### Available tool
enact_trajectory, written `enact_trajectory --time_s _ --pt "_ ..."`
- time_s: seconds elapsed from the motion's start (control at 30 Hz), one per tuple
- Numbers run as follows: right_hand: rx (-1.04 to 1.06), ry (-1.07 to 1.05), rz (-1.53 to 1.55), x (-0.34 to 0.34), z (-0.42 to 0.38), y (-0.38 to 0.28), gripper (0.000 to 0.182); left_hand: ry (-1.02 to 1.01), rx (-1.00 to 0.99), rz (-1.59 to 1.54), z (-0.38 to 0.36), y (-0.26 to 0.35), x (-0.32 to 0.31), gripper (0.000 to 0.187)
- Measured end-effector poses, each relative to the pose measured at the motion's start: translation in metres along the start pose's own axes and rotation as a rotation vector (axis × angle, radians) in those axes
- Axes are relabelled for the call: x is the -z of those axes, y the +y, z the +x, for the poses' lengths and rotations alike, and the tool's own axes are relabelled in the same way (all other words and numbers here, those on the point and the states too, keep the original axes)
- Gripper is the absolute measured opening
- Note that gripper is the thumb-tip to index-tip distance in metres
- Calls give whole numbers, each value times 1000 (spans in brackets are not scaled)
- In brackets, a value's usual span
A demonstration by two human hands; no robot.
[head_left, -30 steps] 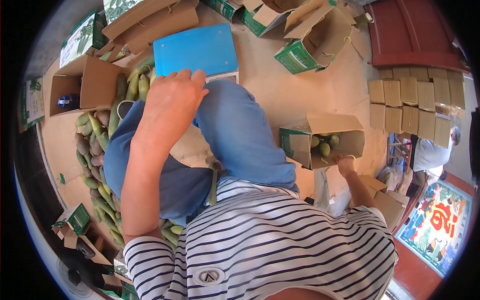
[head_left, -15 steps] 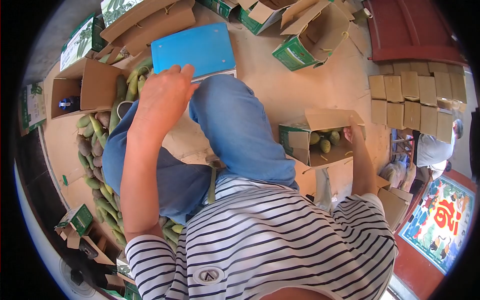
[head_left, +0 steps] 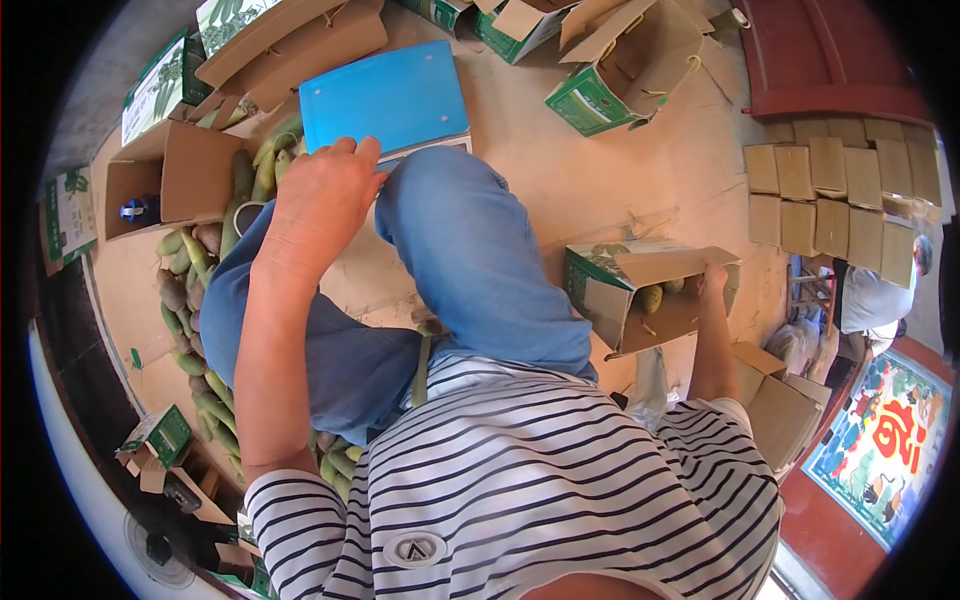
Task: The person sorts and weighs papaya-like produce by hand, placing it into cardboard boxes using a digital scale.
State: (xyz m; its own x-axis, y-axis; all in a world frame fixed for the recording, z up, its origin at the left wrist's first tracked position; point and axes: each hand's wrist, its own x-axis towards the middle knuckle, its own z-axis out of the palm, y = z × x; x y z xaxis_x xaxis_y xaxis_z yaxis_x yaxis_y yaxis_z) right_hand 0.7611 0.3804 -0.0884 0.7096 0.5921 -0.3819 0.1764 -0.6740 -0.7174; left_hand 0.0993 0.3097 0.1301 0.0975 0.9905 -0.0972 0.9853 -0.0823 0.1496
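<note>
My left hand is at the near edge of a blue flat-topped object, above my knee, its fingers curled together; what they hold, if anything, is hidden. At the right, my right hand grips the flap of an open cardboard box with green printed sides. Inside that box lie green vegetables, partly hidden by the flap.
Long green vegetables are heaped along my left side. An open box stands at the left, another green box at the top. Stacked cartons and a person are at the right.
The box at my right hand has tipped and shifted slightly right and down, hiding more of its vegetables. My right hand has moved a little with it. My left hand has hardly moved.
</note>
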Motion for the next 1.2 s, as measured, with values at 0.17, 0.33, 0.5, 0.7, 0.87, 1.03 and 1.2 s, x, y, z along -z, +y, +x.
enact_trajectory --time_s 0.17,0.33,0.5,0.7,0.87,1.03,1.2 --pt "187 45 -115 -12 29 -16 17 -25 9 -17 -9 -2 1 20" --pt "325 65 0 -29 69 -34 18 41 -1 25 -10 -8 -3 20" --pt "226 -177 -989 -44 76 -128 23 -18 37 0 -3 -9 -1 21" --pt "1393 -118 -890 -152 -47 -223 49 -17 47 -36 7 1 1 22" --pt "1376 -260 -1270 -243 -90 -201 34 -27 82 -34 4 -4 0 23" --pt "1201 -446 -1287 -249 -156 -215 21 -2 94 -33 -3 -6 8 22" --pt "1419 -1012 -753 -240 -189 -187 34 64 66 -78 -8 -6 12 21"
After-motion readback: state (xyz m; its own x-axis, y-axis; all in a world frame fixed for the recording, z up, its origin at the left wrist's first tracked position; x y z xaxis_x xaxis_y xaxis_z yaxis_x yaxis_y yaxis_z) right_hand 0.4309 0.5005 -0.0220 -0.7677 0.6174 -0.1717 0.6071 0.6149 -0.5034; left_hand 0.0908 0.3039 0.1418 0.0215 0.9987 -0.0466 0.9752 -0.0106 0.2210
